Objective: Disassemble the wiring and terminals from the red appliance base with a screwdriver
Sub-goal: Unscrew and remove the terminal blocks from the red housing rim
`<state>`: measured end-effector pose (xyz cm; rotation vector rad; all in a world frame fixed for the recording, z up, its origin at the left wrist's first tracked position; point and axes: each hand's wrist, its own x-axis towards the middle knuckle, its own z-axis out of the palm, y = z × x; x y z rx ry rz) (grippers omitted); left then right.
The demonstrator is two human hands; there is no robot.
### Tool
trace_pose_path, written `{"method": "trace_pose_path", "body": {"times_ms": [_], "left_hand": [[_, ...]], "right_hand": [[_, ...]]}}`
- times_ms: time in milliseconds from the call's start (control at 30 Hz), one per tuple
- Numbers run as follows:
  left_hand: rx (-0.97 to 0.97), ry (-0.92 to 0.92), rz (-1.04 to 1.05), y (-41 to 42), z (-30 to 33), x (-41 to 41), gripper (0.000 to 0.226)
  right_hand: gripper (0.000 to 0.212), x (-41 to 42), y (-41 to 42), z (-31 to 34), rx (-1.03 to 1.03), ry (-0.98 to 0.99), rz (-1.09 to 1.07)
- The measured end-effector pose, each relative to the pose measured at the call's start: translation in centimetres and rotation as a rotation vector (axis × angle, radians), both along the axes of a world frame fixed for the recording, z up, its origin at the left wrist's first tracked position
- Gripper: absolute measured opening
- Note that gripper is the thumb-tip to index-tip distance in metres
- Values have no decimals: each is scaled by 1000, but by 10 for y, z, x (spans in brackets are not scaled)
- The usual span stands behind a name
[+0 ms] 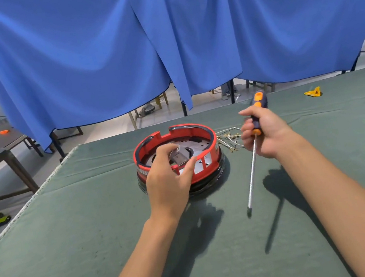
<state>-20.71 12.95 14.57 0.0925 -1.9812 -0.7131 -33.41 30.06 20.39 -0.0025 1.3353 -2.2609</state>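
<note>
The left hand [168, 182] reaches over the near rim of the red base [177, 157], its fingers and thumb curled round a small grey metal part [180, 157] held just above the base's inside. The right hand [263, 132] grips the blue-and-orange handle of a screwdriver [254, 152], whose long shaft slants down toward the near side, the tip just above the table [75, 245]. The base sits near the middle of the far edge of the green-covered table. A tangle of loose wires [229, 139] lies just right of it. A yellow piece [313, 92] lies near the far right corner. Blue curtains [163, 36] hang behind.
</note>
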Motion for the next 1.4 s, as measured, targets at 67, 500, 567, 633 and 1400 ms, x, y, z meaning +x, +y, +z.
{"method": "trace_pose_path", "body": {"times_ms": [67, 500, 567, 633, 1400], "left_hand": [[16, -38, -40, 12, 9, -9, 35], [-102, -299, -37, 26, 13, -33, 58], [-68, -331, -73, 20, 8, -29, 61], [-112, -343, -42, 9, 4, -23, 49], [-194, -302, 154, -26, -18, 7, 29]], "right_hand": [[39, 8, -8, 0, 135, 69, 84], [23, 13, -17, -3, 424, 260, 400], [17, 6, -15, -8, 462, 280, 241], [22, -6, -11, -17, 563, 330, 20], [26, 6, -27, -15, 779, 735, -208]]}}
